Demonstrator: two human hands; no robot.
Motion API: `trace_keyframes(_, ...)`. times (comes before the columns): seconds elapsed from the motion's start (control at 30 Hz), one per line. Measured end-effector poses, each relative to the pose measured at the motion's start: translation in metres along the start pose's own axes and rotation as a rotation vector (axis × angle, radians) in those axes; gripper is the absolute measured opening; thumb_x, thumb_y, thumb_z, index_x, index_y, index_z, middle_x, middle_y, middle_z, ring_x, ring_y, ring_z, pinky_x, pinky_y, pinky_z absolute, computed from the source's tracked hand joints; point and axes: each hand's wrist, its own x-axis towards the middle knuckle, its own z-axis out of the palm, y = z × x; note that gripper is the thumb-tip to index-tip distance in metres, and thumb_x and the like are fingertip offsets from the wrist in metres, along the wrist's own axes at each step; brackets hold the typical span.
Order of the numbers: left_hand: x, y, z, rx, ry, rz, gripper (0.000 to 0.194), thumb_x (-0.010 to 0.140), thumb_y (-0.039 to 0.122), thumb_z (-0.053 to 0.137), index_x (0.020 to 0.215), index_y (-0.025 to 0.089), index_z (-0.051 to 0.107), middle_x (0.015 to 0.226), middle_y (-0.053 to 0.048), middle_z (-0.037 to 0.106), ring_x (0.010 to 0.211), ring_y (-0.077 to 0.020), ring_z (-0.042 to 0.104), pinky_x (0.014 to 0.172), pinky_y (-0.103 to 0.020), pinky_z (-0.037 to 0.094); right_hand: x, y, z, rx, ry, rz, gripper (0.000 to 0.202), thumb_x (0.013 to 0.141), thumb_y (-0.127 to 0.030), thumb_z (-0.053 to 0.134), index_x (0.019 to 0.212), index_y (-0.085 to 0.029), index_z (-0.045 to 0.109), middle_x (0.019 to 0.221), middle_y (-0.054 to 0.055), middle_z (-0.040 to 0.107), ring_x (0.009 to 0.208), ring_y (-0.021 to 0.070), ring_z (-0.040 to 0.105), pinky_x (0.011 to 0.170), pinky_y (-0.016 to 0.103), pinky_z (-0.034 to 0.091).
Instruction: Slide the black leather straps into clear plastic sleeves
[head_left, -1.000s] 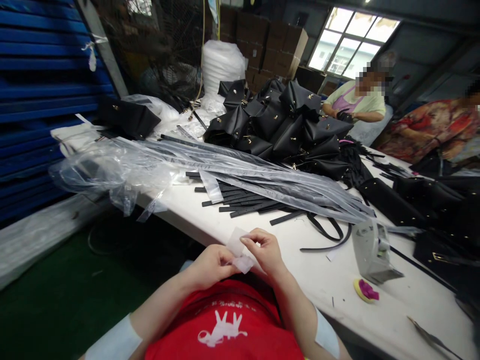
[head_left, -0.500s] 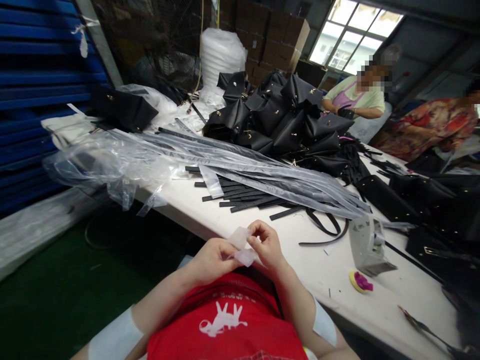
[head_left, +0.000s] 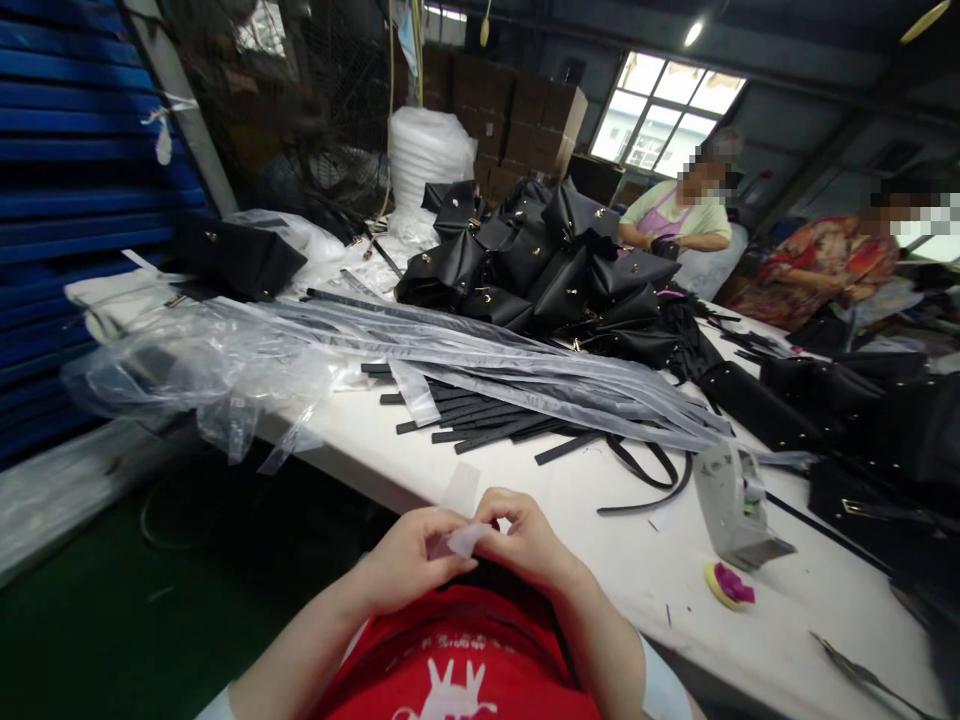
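Both my hands meet just in front of my chest at the near edge of the white table [head_left: 615, 540]. My left hand [head_left: 405, 560] and my right hand [head_left: 525, 540] pinch a small piece of clear plastic film [head_left: 461, 515] between their fingertips. Part of the film stands up above my fingers and part is folded between them. Black straps [head_left: 480, 425] lie on the table beyond my hands, partly under long clear plastic sleeves [head_left: 525, 365].
A pile of black bags [head_left: 547, 265] sits at the table's middle. A grey tape dispenser [head_left: 731, 505], a yellow-and-purple spool [head_left: 724, 585] and scissors [head_left: 862, 675] lie at right. Loose plastic wrap [head_left: 195, 365] overhangs the left edge. Two people work at the far right.
My hands have closed in tighter around the film and dropped slightly lower and nearer my chest. The view has tilted up a little.
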Motion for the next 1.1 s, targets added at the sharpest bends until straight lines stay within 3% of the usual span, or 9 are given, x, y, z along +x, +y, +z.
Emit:
trace_keyframes(0.13,-0.003,-0.003,-0.003,0.048,-0.036,0.026,0.038,0.091,0.038,0.046,0.076,0.014,0.071,0.071,-0.003,0.065,0.066,-0.0146,0.057,0.066,-0.022,0.045,0.014,0.024,-0.006,0.095,-0.096,0.144,0.012,0.076,-0.028,0.069,0.079,-0.017,0.070,0.075,0.000,0.064,0.068,0.0122,0.057,0.065,0.023,0.046)
trace_keyframes(0.27,-0.009,-0.007,-0.009,0.094,0.062,-0.027,0.044,0.091,0.047,0.045,0.076,0.015,0.072,0.074,-0.005,0.067,0.069,-0.0168,0.060,0.070,-0.024,0.048,0.044,0.066,-0.036,-0.025,0.266,0.490,0.027,0.079,-0.034,0.068,0.098,-0.016,0.067,0.085,0.004,0.070,0.066,0.0127,0.063,0.064,0.024,0.050)
trace_keyframes(0.33,-0.013,-0.011,-0.012,0.098,0.084,-0.051,0.046,0.090,0.050,0.046,0.076,0.015,0.072,0.073,-0.005,0.067,0.067,-0.0170,0.060,0.067,-0.024,0.048,0.059,0.083,-0.060,-0.125,0.424,0.600,0.026,0.083,-0.037,0.063,0.093,-0.013,0.066,0.074,0.005,0.069,0.053,0.0115,0.060,0.055,0.023,0.048)
trace_keyframes(0.47,-0.017,-0.021,-0.013,0.091,0.113,-0.084,0.046,0.088,0.052,0.047,0.077,0.016,0.072,0.074,-0.005,0.068,0.067,-0.0175,0.061,0.066,-0.024,0.049,0.088,0.102,-0.103,-0.222,0.560,0.742,0.042,0.084,-0.047,0.061,0.061,-0.013,0.061,0.040,0.002,0.053,0.035,0.0103,0.048,0.043,0.022,0.038)
trace_keyframes(0.53,-0.016,-0.024,-0.012,0.082,0.114,-0.093,0.046,0.088,0.053,0.047,0.076,0.016,0.072,0.074,-0.005,0.069,0.067,-0.0178,0.061,0.066,-0.024,0.049,0.102,0.107,-0.113,-0.212,0.603,0.812,0.048,0.083,-0.051,0.062,0.052,-0.015,0.057,0.035,0.002,0.047,0.033,0.0116,0.047,0.040,0.023,0.037)
trace_keyframes(0.6,-0.015,-0.025,-0.011,0.068,0.116,-0.098,0.046,0.088,0.053,0.047,0.076,0.016,0.072,0.074,-0.005,0.069,0.068,-0.0181,0.061,0.065,-0.023,0.049,0.115,0.113,-0.115,-0.162,0.645,0.869,0.045,0.083,-0.050,0.064,0.056,-0.014,0.057,0.039,-0.001,0.049,0.034,0.0111,0.047,0.039,0.023,0.038)
trace_keyframes(0.77,-0.014,-0.022,-0.013,0.053,0.110,-0.110,0.046,0.087,0.054,0.048,0.077,0.016,0.072,0.072,-0.005,0.068,0.066,-0.0177,0.060,0.064,-0.024,0.048,0.126,0.124,-0.113,0.045,0.738,0.915,0.031,0.092,-0.038,0.058,0.076,-0.012,0.058,0.056,-0.007,0.052,0.040,0.0038,0.043,0.040,0.017,0.038)
trace_keyframes(1.1,-0.013,-0.036,-0.017,0.078,0.086,-0.166,0.046,0.088,0.052,0.044,0.079,0.015,0.071,0.075,-0.006,0.070,0.071,-0.0201,0.063,0.068,-0.026,0.048,0.085,0.125,-0.111,0.602,0.928,0.791,0.026,0.093,-0.031,0.056,0.075,-0.013,0.051,0.055,-0.009,0.043,0.038,0.0020,0.034,0.033,0.013,0.025)
